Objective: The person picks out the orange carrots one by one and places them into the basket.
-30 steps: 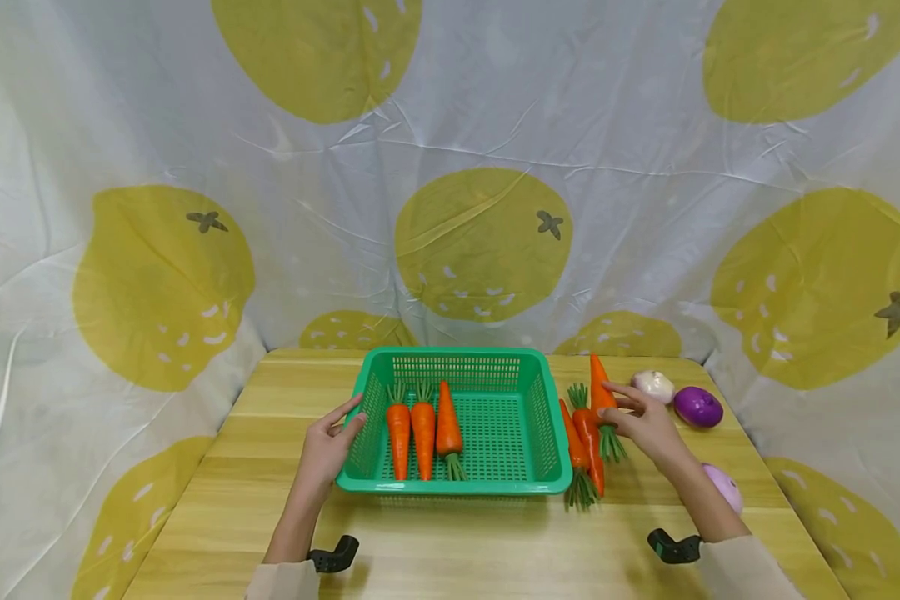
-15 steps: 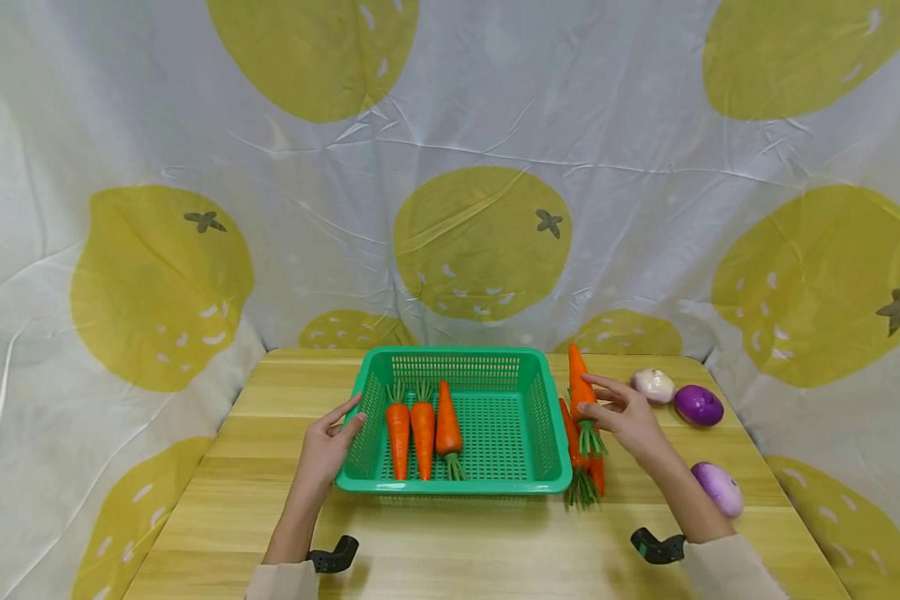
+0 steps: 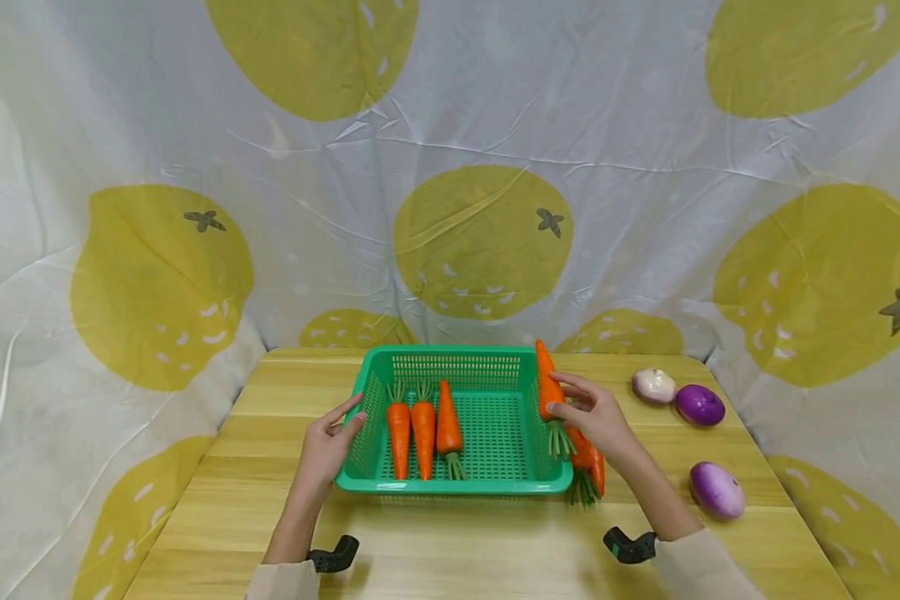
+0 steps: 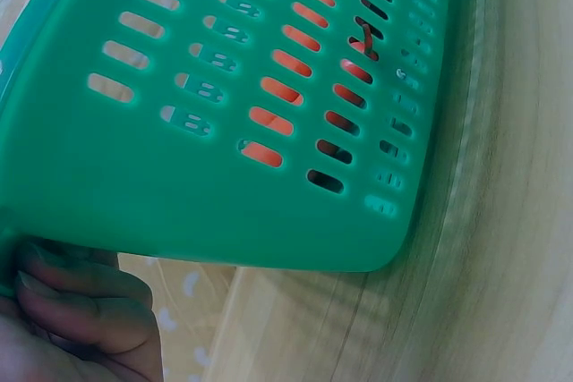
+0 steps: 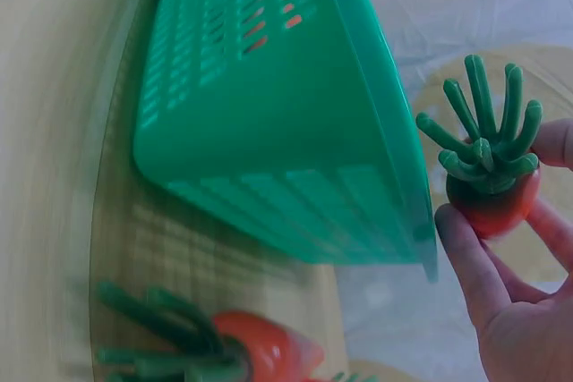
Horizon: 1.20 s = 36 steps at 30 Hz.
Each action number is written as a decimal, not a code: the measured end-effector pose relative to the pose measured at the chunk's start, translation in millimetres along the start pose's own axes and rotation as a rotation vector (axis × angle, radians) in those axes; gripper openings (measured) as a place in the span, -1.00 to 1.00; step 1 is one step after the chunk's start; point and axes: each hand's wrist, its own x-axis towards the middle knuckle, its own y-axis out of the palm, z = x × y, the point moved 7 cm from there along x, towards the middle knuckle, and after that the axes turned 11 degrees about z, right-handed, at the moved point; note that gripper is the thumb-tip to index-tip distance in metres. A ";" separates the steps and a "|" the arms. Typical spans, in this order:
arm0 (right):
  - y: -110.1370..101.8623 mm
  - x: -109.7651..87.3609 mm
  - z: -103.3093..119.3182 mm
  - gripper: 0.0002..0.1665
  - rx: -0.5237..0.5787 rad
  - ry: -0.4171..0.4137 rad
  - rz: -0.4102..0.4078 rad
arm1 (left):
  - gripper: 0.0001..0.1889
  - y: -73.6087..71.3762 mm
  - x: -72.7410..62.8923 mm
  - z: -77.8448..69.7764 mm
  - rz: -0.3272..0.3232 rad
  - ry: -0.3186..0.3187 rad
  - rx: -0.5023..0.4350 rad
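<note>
A green plastic basket [image 3: 453, 487] stands on the wooden table, with three carrots [image 3: 423, 437] lying side by side in its left half. My left hand [image 3: 326, 454] grips the basket's left rim; the left wrist view shows its curled fingers [image 4: 89, 306] at the rim. With my right hand [image 3: 598, 419] I pinch another carrot [image 3: 548, 385] above the basket's right rim, tip pointing away and green stems towards me. In the right wrist view that carrot [image 5: 495, 207] is held between thumb and fingers, apart from the table. Two more carrots [image 3: 591, 461] lie beside the basket, partly hidden by my right hand.
On the table's right side lie a whitish onion [image 3: 653, 386], a dark purple onion [image 3: 700, 405] and a purple-white onion [image 3: 717, 490]. A curtain [image 3: 330, 217] printed with lemons hangs behind the wooden table [image 3: 225, 500].
My right hand has lifted the carrot off the pile and carried it left, over the basket's right rim. My left hand and the basket have stayed in place.
</note>
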 end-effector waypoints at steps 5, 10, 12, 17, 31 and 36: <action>17.4 6.9 4.0 -0.33 0.003 -0.013 0.023 | -0.50 1.7 -0.4 -3.4 0.003 -0.010 -0.012; 33.7 14.3 6.3 -0.32 0.012 -0.032 0.046 | -0.49 1.6 0.7 -2.9 0.002 -0.010 -0.015; 40.2 17.6 6.8 -0.31 0.014 -0.028 0.059 | -0.49 -0.1 3.5 2.6 -0.002 -0.004 -0.016; 54.7 26.1 10.2 -0.31 0.002 -0.036 0.076 | -0.48 -2.7 5.7 8.8 -0.014 0.018 -0.003; 90.9 40.8 5.0 -0.34 -0.043 0.032 0.113 | -0.49 -2.1 3.4 6.4 -0.029 0.037 0.030; 99.2 43.9 1.9 -0.34 -0.027 0.027 0.132 | -0.50 -2.1 4.0 7.0 -0.030 0.034 0.028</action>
